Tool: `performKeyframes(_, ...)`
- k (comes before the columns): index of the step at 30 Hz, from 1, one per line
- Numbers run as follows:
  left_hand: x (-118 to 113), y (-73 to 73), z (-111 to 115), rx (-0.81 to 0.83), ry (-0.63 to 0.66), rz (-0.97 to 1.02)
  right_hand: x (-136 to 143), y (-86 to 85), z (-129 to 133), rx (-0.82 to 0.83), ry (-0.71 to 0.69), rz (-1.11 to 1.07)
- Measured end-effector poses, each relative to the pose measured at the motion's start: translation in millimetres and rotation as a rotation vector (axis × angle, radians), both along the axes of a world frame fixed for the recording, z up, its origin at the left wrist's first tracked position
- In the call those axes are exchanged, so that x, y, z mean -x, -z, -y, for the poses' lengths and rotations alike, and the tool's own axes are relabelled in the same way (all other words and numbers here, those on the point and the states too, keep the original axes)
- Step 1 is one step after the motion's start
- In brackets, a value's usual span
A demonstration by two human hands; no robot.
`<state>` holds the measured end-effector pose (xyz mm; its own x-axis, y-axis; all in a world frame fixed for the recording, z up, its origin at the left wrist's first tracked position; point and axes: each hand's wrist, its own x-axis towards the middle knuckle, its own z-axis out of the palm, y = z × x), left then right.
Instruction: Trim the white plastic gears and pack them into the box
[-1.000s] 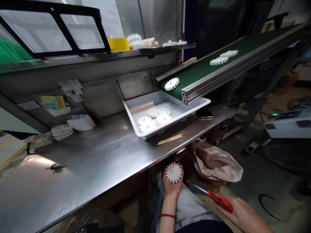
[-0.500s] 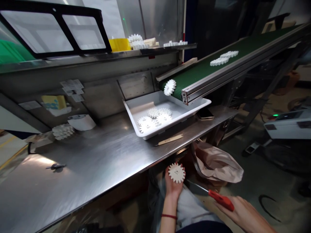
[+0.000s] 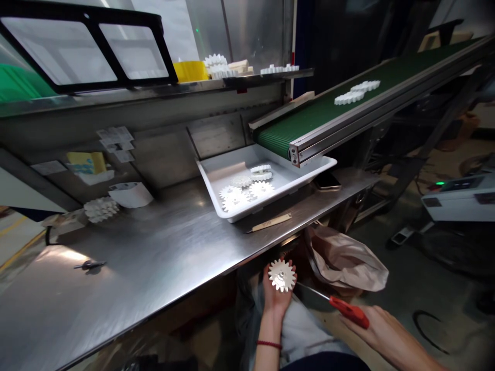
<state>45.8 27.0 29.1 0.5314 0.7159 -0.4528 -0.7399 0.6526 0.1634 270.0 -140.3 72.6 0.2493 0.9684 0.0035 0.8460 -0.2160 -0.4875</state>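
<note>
Below the bench's front edge, my left hand (image 3: 274, 303) holds a white toothed gear (image 3: 281, 276), its flat face turned up toward me. The fingers curl round the gear's far side and are partly hidden behind it. My right hand (image 3: 382, 330) is closed on the handle of a red-handled tool (image 3: 350, 311) with a thin metal shaft. The shaft points left, and its tip is at the gear's right edge; whether it touches I cannot tell. Several more white gears (image 3: 262, 189) lie in a white tray (image 3: 212, 193) on the bench, some overlapping.
A green conveyor belt (image 3: 309, 121) slopes down to the tray with white gears (image 3: 349, 97) on it. A wooden-handled tool (image 3: 270, 222) and a phone (image 3: 327, 180) lie on the steel bench (image 3: 166, 247). An open bag (image 3: 348, 263) hangs right of my left hand.
The gear at the belt's lower end has dropped into the tray, onto the others. The gear in my left hand has tilted slightly, and the red-handled tool has moved a little left toward it.
</note>
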Motion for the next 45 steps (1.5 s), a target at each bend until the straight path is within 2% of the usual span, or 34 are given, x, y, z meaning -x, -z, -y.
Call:
performKeyframes(4,1.9,-5.8,2.2,0.004,0.021,0.009,4.6,-13.9,-8.0,0.155,-0.072,-0.031)
performKeyframes(8,3.0,-9.3,4.5,0.002,0.036,-0.006,10.4,-22.0,-15.8,0.131,-0.113,-0.045)
performKeyframes(13,-1.1,-9.9,5.2,-0.02,0.0,-0.032,7.0,-12.9,-13.6,0.086,-0.031,0.091)
performKeyframes(17,-5.9,-8.5,5.5,-0.029,0.022,-0.089,6.4,-3.6,-6.8,0.07,-0.072,0.061)
performKeyframes(22,-10.2,-6.7,5.3,-0.051,0.0,-0.146,1.0,-0.7,-9.9,0.101,-0.011,0.131)
performKeyframes(26,-17.3,-4.2,5.0,-0.048,0.018,-0.181,-0.1,-5.0,-12.2,0.116,-0.093,0.022)
performKeyframes(31,-17.9,-2.5,3.2,-0.049,-0.004,-0.187,3.4,-16.2,-15.8,0.128,0.01,0.024)
performKeyframes(34,-12.3,-4.7,1.3,-0.042,-0.018,-0.168,-0.7,-22.9,-13.1,0.156,-0.025,-0.076)
performKeyframes(36,-9.2,-6.9,0.8,-0.038,-0.035,-0.14,-12.9,-31.6,-13.0,0.159,-0.06,-0.288)
performKeyframes(38,-7.8,-9.0,1.4,-0.036,-0.046,-0.11,-36.3,-44.7,-17.6,0.053,-0.007,-0.451)
performKeyframes(41,-8.3,-11.3,2.9,-0.028,-0.03,-0.088,-88.4,-64.8,-37.3,-0.263,0.245,-0.405)
performKeyframes(43,-8.8,-11.9,3.3,-0.022,-0.025,-0.084,-126.8,-72.6,-60.5,-0.432,0.426,-0.376)
performKeyframes(45,-9.0,-11.8,3.1,-0.018,-0.027,-0.076,-161.0,-75.0,-91.4,-0.574,0.54,-0.409)
